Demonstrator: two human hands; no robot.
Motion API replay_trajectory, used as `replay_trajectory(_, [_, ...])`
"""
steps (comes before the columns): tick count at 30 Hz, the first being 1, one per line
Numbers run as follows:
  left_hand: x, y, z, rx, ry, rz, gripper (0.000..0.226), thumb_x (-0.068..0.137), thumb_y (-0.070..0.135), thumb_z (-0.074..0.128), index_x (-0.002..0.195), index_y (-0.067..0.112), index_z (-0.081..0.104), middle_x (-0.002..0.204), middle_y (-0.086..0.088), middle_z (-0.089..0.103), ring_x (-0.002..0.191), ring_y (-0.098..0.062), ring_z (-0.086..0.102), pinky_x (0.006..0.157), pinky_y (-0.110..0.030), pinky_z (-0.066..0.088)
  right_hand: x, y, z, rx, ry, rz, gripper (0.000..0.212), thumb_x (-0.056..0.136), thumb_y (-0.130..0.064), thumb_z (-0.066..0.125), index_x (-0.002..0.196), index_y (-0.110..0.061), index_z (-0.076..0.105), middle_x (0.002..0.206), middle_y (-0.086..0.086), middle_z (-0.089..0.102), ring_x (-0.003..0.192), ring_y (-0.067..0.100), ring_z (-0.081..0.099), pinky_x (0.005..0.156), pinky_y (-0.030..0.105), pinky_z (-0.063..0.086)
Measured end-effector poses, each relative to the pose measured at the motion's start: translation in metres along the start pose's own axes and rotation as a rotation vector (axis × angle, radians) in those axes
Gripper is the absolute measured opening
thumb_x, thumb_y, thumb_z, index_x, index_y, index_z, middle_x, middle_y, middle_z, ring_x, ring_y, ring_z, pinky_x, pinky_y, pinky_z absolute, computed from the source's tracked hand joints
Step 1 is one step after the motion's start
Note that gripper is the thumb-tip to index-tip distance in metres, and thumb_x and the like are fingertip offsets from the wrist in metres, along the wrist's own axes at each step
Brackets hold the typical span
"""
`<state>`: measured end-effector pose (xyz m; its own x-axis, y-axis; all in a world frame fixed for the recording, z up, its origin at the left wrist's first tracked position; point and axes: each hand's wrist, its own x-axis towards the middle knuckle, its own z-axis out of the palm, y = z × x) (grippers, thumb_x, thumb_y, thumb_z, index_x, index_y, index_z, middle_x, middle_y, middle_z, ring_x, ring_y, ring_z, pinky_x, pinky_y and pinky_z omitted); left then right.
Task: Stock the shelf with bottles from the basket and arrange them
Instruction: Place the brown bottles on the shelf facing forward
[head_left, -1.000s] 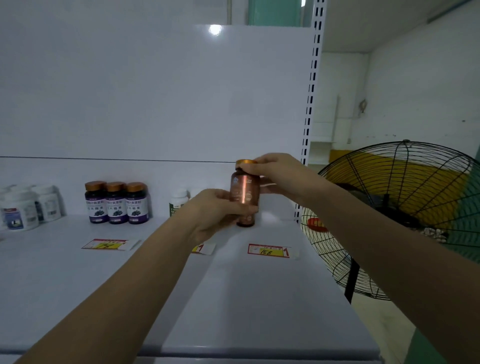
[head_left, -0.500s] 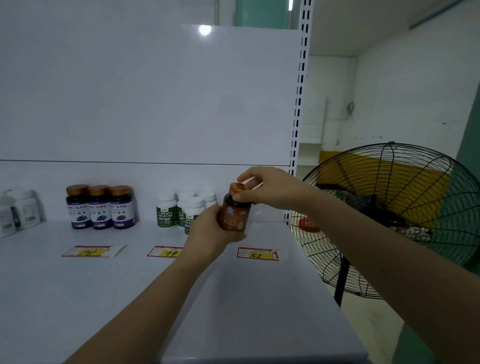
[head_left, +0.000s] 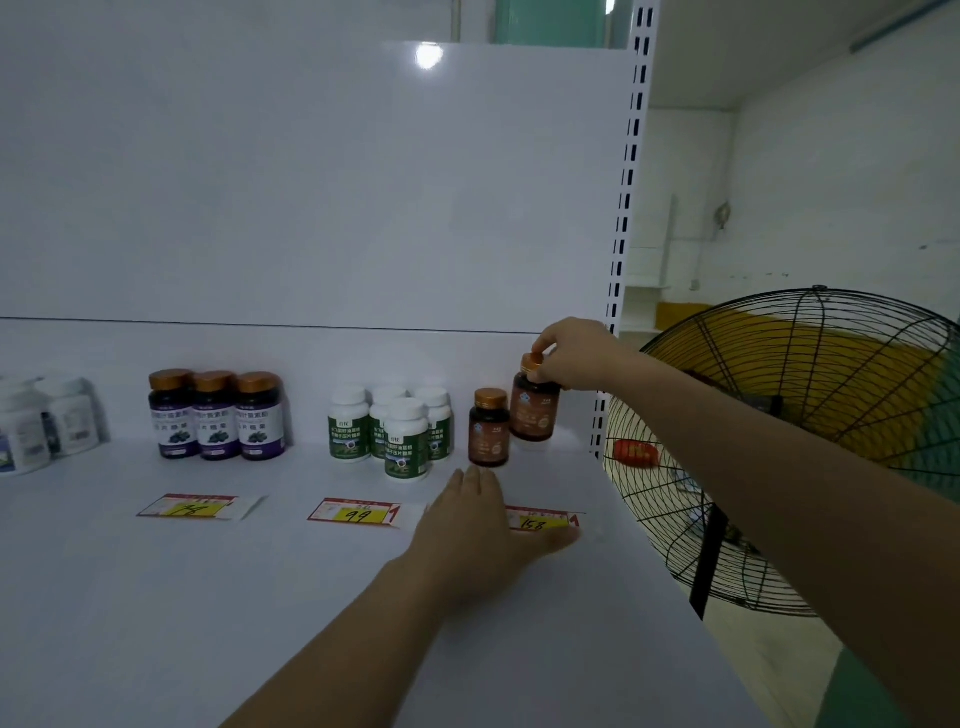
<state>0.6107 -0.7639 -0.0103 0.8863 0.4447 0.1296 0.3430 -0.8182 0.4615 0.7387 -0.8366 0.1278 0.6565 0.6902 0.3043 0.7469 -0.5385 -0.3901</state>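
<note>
Head view shows the right hand (head_left: 566, 358) pinching the gold cap (head_left: 531, 362) of a brown bottle (head_left: 535, 413) at the back right of the shelf (head_left: 260, 571), just beside a second brown bottle (head_left: 488, 431), while the left hand (head_left: 478, 525) lies flat, fingers straight, over part of a price tag (head_left: 548, 521). The bottle looks small, rigid, light and smooth, best taken by cap or sides. Whether its base touches the shelf is unclear; the basket is out of view.

The white shelf (head_left: 156, 597) carries along its back, from left to right, white bottles (head_left: 23, 434), three purple-label bottles (head_left: 215, 415), four green-label bottles (head_left: 405, 439) and one brown bottle (head_left: 489, 428). A second brown bottle (head_left: 535, 415) is just beside it; if it touches the shelf, I cannot tell. Three price tags (head_left: 358, 513) lie flat in front of them.
</note>
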Motion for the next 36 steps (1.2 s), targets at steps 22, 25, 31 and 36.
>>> replay_trajectory(22, [-0.004, -0.003, 0.003, 0.271, -0.142, -0.041, 0.126, 0.061, 0.093, 0.024, 0.151, 0.007, 0.000, 0.159, -0.009, -0.003, 0.147, -0.020, -0.003, 0.119, -0.040, 0.000, 0.026, 0.036, 0.061, -0.016, -0.075, 0.059, 0.040, 0.091, -0.026, 0.056, 0.127, -0.011, 0.046, 0.124, 0.014, 0.054, 0.109, 0.025, 0.051, 0.076, 0.027, 0.040])
replay_trajectory(25, [-0.005, -0.002, 0.002, 0.269, -0.132, -0.043, 0.126, 0.061, 0.093, 0.024, 0.151, 0.008, 0.001, 0.159, -0.009, -0.002, 0.147, -0.020, -0.003, 0.119, -0.040, -0.001, 0.023, 0.036, 0.066, -0.012, -0.086, 0.067, 0.048, 0.090, -0.021, 0.059, 0.133, -0.010, 0.040, 0.126, 0.016, 0.051, 0.110, 0.026, 0.050, 0.077, 0.027, 0.040])
replay_trajectory(31, [-0.004, -0.002, 0.003, 0.253, -0.124, -0.056, 0.129, 0.059, 0.094, 0.023, 0.151, 0.007, -0.002, 0.159, -0.009, -0.004, 0.147, -0.020, -0.003, 0.119, -0.038, -0.002, 0.019, 0.032, 0.075, -0.022, -0.026, 0.101, 0.055, 0.089, -0.017, 0.060, 0.136, -0.006, 0.034, 0.126, 0.020, 0.046, 0.108, 0.030, 0.051, 0.074, 0.029, 0.041])
replay_trajectory(36, [-0.004, -0.005, 0.004, 0.265, -0.114, -0.039, 0.123, 0.066, 0.092, 0.026, 0.151, 0.007, 0.001, 0.159, -0.010, -0.001, 0.147, -0.022, -0.001, 0.119, -0.040, 0.000, 0.009, 0.026, 0.076, -0.088, 0.054, 0.094, 0.050, 0.089, -0.014, 0.056, 0.133, -0.005, 0.034, 0.128, 0.021, 0.038, 0.113, 0.035, 0.046, 0.080, 0.033, 0.040])
